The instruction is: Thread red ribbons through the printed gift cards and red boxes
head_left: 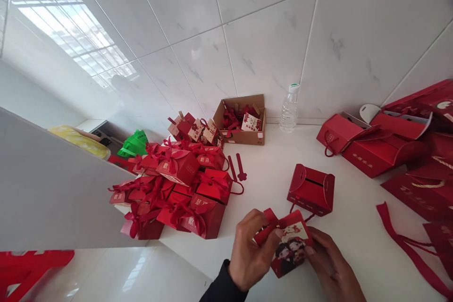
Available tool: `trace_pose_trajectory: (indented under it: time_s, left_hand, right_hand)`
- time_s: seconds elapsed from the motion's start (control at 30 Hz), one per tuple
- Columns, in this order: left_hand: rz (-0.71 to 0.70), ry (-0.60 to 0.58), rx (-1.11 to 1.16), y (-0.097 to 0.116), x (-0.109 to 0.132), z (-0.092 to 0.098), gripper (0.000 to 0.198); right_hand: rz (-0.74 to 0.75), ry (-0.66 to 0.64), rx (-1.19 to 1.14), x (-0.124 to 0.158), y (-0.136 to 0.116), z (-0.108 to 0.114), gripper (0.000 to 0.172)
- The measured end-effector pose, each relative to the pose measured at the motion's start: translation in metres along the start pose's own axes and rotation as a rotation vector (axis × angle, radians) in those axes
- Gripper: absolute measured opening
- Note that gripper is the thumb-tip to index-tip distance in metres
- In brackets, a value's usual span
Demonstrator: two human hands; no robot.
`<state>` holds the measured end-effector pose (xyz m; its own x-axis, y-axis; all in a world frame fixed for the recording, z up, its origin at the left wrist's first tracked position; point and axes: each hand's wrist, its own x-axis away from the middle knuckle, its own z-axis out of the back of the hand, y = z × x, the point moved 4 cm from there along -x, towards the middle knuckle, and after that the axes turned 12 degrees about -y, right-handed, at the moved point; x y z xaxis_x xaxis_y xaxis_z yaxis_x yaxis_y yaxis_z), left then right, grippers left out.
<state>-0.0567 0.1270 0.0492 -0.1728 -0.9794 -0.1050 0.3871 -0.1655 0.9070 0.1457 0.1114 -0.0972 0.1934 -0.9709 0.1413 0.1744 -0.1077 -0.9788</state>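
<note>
A small red gift box (290, 245) with a printed picture on its front is held over the white counter near the bottom edge of the view. My left hand (252, 249) is closed on its left side and top, fingers pinching the flap. My right hand (331, 264) grips its right lower corner. Just behind it stands another small red box (311, 189) with its curved flaps up and its top open. To the left lies a heap of finished red boxes tied with ribbon bows (177, 188).
A cardboard carton (244, 138) with red items stands at the wall, a clear water bottle (289, 108) beside it. Larger red boxes and bags (385, 146) crowd the right side, a red ribbon (406, 250) trails near them. A grey panel (46, 188) blocks the left.
</note>
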Motion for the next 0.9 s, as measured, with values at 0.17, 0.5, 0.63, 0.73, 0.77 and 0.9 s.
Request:
trace_pose_trajectory:
  time_s: [0.17, 0.5, 0.63, 0.73, 0.77, 0.9]
  left_hand:
    - [-0.018, 0.133, -0.015, 0.004, -0.011, 0.018, 0.027]
    - [-0.047, 0.289, -0.102, 0.014, -0.026, 0.051, 0.025]
    - [-0.023, 0.366, -0.125, 0.019, -0.033, 0.061, 0.027]
    - [-0.016, 0.358, -0.164, 0.018, -0.033, 0.055, 0.02]
    - [-0.011, 0.348, -0.181, 0.017, -0.032, 0.052, 0.019]
    - [0.012, 0.312, -0.221, 0.012, -0.03, 0.046, 0.021]
  right_hand:
    - [-0.147, 0.034, -0.038, 0.003, 0.011, -0.001, 0.058]
    - [-0.217, -0.074, 0.026, -0.005, 0.033, 0.009, 0.058]
    - [-0.153, -0.079, 0.084, -0.005, 0.025, 0.009, 0.052]
    - [-0.121, -0.064, 0.147, -0.004, 0.025, 0.012, 0.049]
    - [-0.115, -0.059, 0.164, -0.004, 0.025, 0.013, 0.049]
    - [-0.082, -0.057, 0.203, -0.005, 0.024, 0.015, 0.046]
